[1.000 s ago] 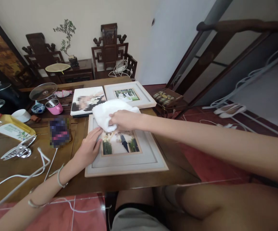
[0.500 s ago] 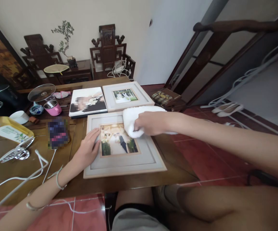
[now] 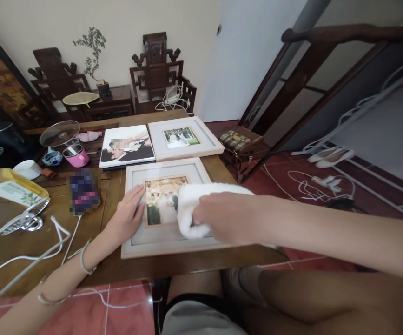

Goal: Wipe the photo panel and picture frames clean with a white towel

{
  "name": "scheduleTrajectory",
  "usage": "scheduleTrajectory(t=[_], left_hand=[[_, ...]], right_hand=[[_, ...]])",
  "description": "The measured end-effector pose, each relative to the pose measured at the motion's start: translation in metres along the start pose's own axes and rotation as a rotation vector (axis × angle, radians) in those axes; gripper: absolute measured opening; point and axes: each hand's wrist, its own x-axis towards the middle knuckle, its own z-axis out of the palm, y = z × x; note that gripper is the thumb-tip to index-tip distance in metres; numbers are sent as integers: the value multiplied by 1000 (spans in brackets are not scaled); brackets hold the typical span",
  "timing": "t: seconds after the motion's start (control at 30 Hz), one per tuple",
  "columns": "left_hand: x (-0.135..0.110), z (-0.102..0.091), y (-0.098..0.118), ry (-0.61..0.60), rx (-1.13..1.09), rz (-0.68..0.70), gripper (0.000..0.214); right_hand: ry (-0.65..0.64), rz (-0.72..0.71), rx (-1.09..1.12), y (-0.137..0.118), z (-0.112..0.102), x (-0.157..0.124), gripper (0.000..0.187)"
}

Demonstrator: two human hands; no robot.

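Note:
A pale framed wedding photo [image 3: 162, 200] lies flat at the near edge of the wooden table. My left hand [image 3: 129, 211] rests on its left side, fingers stretched out and lying flat on the frame. In my right hand [image 3: 220, 216] is a folded white towel [image 3: 190, 209], pressed on the right part of the photo and frame. The towel and hand hide the photo's right portion. Behind lie a second framed photo [image 3: 183, 135] and a white-edged photo album or panel [image 3: 128, 144], side by side.
On the left of the table [image 3: 93, 237] are an oil bottle [image 3: 16, 186], a silver claw clip [image 3: 27, 218], a blurred-out dark item [image 3: 83, 191], a pink mug [image 3: 76, 156] and white cables [image 3: 23, 258]. A plaid bag [image 3: 238, 139] sits beyond the table's right edge.
My right hand has drawn the towel toward me, down the right side of the framed photo. My left hand has stayed in place on the frame.

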Motion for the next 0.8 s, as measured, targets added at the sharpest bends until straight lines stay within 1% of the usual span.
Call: scheduleTrajectory(t=[0.1,0.13,0.27,0.33,0.37,0.4,0.47,0.6,0.67,0.73,0.8], left_hand=[[-1,0,-1,-2,-12,-2,41],[-1,-1,-1,1,-19,-3,41],[-1,-1,-2,3,-40,-12,41],[-1,-1,-2,-7,-42,-21,42],[-1,-1,-3,-12,-41,-25,42],[-1,-1,-2,-17,-40,-29,42],[0,-1,-2,-24,-35,-27,42],[0,-2,-1,-17,-25,-14,42],[0,-2,-1,-7,-24,-13,42],[-1,-2,-1,4,-20,-15,42],[-2,-1,-1,17,-14,-15,42]], right_hand=[[40,164,-213,12,-2,18,31],[86,185,-261,18,-2,24,33],[289,214,-395,45,1,45,40],[324,191,-439,55,5,51,42],[315,176,-451,56,6,52,41],[285,161,-454,56,5,52,40],[180,132,-432,46,2,47,35],[-75,60,-339,8,-10,21,25],[-180,-23,-270,-10,-13,8,22],[-245,-113,-217,-23,-12,-1,21],[-242,-151,-201,-32,-9,-3,18]])
